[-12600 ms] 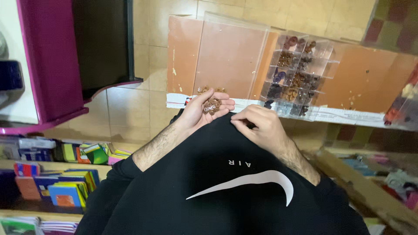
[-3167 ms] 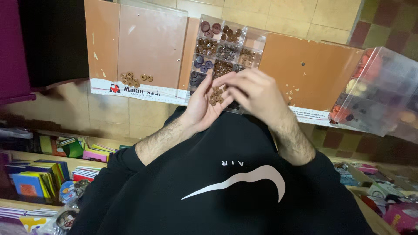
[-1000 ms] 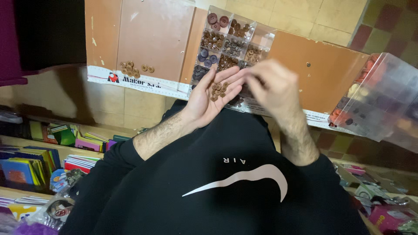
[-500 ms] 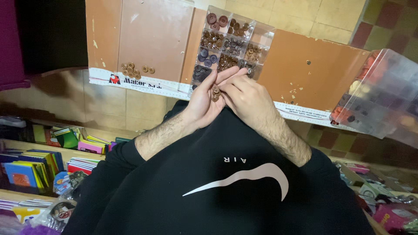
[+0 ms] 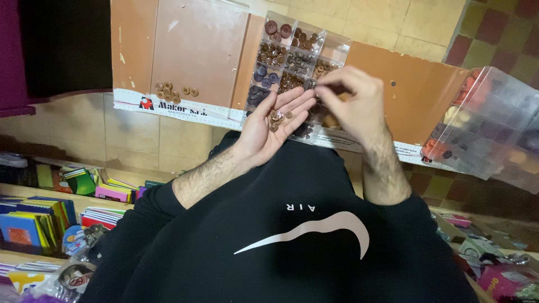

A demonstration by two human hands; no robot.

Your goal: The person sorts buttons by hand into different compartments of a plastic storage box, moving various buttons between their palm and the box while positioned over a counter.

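Brown buttons (image 5: 276, 118) lie as a small heap in the cupped, upturned left hand (image 5: 272, 126). Right hand (image 5: 352, 104) just beside it, thumb and forefinger pinched; whether a button sits between them cannot be told. Both hover over a clear compartment box (image 5: 292, 62) of sorted buttons. Left of the hands, loose buttons (image 5: 174, 92) rest on the brown counter (image 5: 196, 50). A second clear box (image 5: 488, 129) sits to the right.

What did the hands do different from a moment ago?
The right hand lifted off the left palm and moved right, over the clear button box, fingertips pinched. The left hand stayed open, cupping brown buttons. The little button pile on the counter stayed put.
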